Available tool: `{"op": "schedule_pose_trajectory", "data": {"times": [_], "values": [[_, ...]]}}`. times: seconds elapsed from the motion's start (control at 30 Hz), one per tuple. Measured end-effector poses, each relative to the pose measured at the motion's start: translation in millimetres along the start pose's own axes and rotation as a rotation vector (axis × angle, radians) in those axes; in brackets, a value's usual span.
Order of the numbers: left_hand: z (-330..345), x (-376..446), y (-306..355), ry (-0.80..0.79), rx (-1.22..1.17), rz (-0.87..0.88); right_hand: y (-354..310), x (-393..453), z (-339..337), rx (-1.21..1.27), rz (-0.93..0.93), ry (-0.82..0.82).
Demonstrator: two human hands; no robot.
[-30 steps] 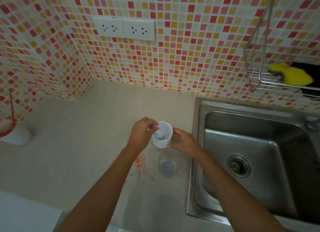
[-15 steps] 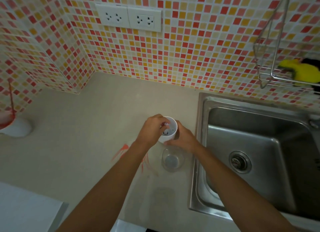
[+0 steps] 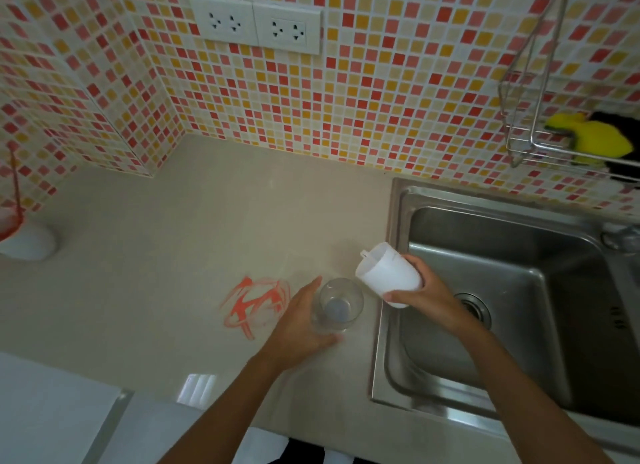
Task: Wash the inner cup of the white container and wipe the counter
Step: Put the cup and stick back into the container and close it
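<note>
Here right hand (image 3: pixel 424 290) tilts white container (image 3: pixel 388 276) beside sink (image 3: pixel 388 221) edge; counter (image 3: pixel 173 238) open.

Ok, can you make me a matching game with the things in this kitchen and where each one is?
Things:
1. white cup
2. clear glass
3. yellow sponge
4. red scribble

Places:
A. in the wire rack on the tiled wall
B. held tilted in the right hand, beside the sink
C. drawn on the counter, left of the glass
D. standing on the counter by the left hand

Pairs: 1-B, 2-D, 3-A, 4-C
</note>
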State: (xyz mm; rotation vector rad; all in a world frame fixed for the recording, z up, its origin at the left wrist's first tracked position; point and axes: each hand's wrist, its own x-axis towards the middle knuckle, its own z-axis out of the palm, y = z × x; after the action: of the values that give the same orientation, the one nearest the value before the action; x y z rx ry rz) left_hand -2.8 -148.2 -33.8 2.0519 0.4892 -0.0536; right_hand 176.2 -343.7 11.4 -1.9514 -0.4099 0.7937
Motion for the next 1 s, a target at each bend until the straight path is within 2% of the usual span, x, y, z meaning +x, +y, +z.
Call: {"op": "schedule_pose_trajectory", "data": {"times": [0.23, 0.37, 0.53, 0.73, 1.0], "values": [[13.7, 22.7, -1.2, 0.1, -0.218, -0.022, -14.7, -27.5, -10.6, -0.089, -0.07, 0.063], [12.9, 32.9, 3.9, 0.114, -0.231, -0.003, -30.5, -32.7, -3.5, -0.384, -0.189, 0.107], [9.4, 33.5, 3.4, 0.141, -0.232, 0.074, -69.3, -24.8, 25.3, -0.744, -0.316, 0.017], [6.9, 37.9, -0.2, 0.087, -0.236, 0.075, -94.7, -17.2, 63.3, -0.952, -0.414, 0.044], [4.7, 32.9, 0.2, 0.126, -0.231, 0.085, -73.9, -10.2, 79.5, -0.878, -0.358, -0.012]]}}
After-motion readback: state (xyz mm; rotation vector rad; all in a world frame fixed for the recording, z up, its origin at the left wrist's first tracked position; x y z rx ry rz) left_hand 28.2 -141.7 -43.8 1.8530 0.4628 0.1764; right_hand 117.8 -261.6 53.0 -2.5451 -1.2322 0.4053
